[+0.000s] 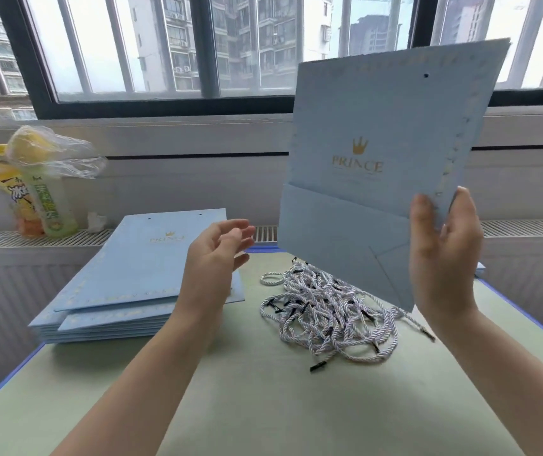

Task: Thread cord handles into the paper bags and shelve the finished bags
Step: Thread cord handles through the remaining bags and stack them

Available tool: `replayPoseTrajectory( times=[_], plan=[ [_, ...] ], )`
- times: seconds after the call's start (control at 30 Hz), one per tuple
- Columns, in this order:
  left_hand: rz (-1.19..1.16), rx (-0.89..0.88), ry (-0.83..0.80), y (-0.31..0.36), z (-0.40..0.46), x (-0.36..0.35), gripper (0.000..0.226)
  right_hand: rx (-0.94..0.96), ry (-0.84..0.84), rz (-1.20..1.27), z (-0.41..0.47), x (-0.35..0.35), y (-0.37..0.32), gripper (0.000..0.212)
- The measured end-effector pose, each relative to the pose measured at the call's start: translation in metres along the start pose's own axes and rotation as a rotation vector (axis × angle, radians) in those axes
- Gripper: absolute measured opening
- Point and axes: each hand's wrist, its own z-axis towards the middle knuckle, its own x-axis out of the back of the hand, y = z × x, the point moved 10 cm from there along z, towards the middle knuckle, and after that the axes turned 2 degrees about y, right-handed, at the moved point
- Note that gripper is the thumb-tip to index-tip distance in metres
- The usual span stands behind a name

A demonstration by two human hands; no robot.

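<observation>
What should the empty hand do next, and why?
Probably reach down and pick one cord from the cord pile. The right hand holds a flat blue bag up with its hole still empty, and the left hand is open, holding nothing.

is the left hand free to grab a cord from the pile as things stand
Probably yes. The left hand is open and holds nothing, hovering beside the pile of cords on the table, with bare tabletop between them. The right hand holds the bag up above the pile, not across the path.

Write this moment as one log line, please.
right hand: holds flat blue bag upright | left hand: free | cords: piled on table | threading: not started
</observation>
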Motion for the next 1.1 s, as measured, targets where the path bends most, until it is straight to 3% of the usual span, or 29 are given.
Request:
replayPoseTrajectory(
  times=[0.1, 0.23, 0.4, 0.47, 0.57, 0.63, 0.7, 0.83, 0.97, 1.1],
  plan=[
    [0.024, 0.018, 0.062, -0.002, 0.001, 0.009, 0.023, -0.214, -0.032, 0.069, -0.002, -0.005, 0.030, 0.012],
    [0.001, 0.121, -0.002, -0.010, 0.002, 0.006, 0.026, -0.599, -0.269, 0.270, -0.022, -0.031, 0.062, 0.015],
    [-0.188, 0.334, -0.114, -0.017, -0.007, -0.007, 0.033, -0.769, -0.544, 0.087, -0.049, -0.049, 0.077, 0.037],
    [-0.116, 0.348, -0.089, -0.018, -0.007, -0.002, 0.025, -0.641, -0.637, -0.215, -0.050, -0.047, 0.082, 0.049],
    [-0.039, 0.404, -0.076, -0.026, -0.008, 0.003, 0.017, -0.278, -0.847, -0.879, -0.054, -0.048, 0.088, 0.033],
    [0.012, 0.412, -0.069, -0.029, -0.008, 0.006, 0.014, -0.345, -0.983, -0.929, -0.067, -0.049, 0.097, 0.018],
    [0.047, 0.401, -0.060, -0.030, -0.008, 0.007, 0.011, -0.438, -1.064, -0.852, -0.077, -0.053, 0.101, 0.017],
    [0.044, 0.392, -0.059, -0.030, -0.006, 0.007, 0.010, -0.439, -1.066, -0.781, -0.076, -0.057, 0.094, 0.020],
    [0.028, 0.389, -0.086, -0.028, -0.009, 0.004, 0.012, -0.429, -1.077, -0.864, -0.076, -0.054, 0.104, 0.027],
    [-0.033, 0.429, -0.101, -0.030, -0.009, 0.001, 0.017, -0.400, -0.691, -0.606, -0.043, -0.043, 0.087, 0.022]
  ],
)
